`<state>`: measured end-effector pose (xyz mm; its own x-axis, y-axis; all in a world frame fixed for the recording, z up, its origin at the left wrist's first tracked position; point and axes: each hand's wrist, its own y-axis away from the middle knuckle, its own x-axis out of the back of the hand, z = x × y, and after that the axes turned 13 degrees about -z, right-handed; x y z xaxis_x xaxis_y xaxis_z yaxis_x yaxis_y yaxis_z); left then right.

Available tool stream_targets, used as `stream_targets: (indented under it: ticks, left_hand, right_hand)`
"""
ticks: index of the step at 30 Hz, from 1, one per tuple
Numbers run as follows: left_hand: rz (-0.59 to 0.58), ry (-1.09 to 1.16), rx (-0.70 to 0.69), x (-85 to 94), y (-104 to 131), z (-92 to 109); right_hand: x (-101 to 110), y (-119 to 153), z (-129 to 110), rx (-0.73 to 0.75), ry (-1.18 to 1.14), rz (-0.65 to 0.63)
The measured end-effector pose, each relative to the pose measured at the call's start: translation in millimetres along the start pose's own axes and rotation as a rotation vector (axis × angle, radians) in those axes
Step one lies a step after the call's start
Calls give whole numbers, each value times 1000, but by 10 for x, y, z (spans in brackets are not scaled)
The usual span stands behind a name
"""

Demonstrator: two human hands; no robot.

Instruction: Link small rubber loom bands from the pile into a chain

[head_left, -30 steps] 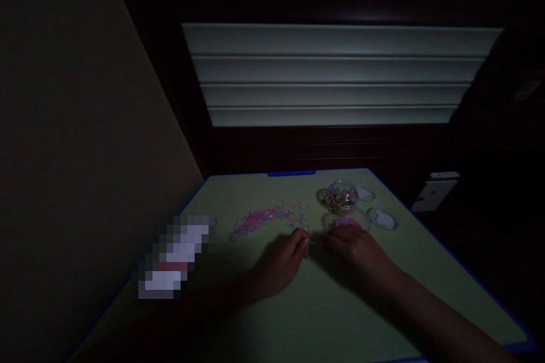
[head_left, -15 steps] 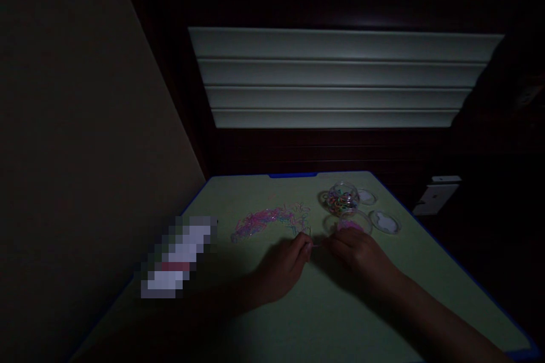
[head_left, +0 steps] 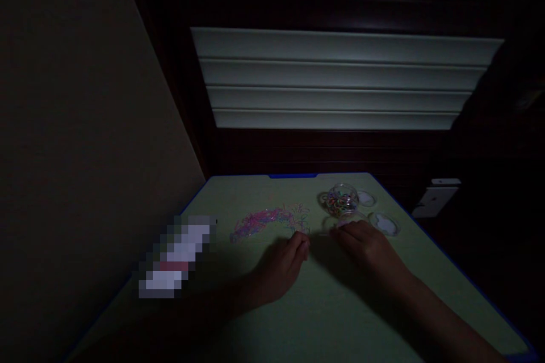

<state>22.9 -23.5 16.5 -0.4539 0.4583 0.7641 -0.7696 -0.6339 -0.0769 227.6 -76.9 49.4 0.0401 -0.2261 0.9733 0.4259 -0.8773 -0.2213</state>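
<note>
My left hand [head_left: 286, 265] is closed in a pinch just below the right end of a heap of pink, purple and blue bands [head_left: 261, 220]; what it holds is too small to make out. Close to the front clear jar [head_left: 352, 216], my right hand [head_left: 365, 245] has its fingers pressed together and hides much of that jar. Anything between its fingertips cannot be made out. Behind it stands a clear jar of multicoloured bands [head_left: 340, 199].
Two round lids [head_left: 385, 223] lie right of the jars on the green table [head_left: 332, 317], which has a blue edge. A blurred-out white item [head_left: 179, 255] lies at the left. A wall rises on the left, and a white device [head_left: 437, 199] is beyond the right edge.
My right hand has moved slightly up and right, away from my left hand, and covers more of the front jar. The thin strand seen between the hands no longer shows.
</note>
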Motion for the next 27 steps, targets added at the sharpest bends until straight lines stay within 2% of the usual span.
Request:
stream_targets:
  ticks: [10,23,27]
  left_hand:
    - [21,32,19,-7,-29,-26]
    - [54,40,18,-21,-23,-46]
    - [22,50,24,-8,-8,-27]
  right_hand:
    - [161,37,210,-341,151,-38]
    - [127,71,230,-408,158,-37]
    - [103,67,239,-406,148,-28]
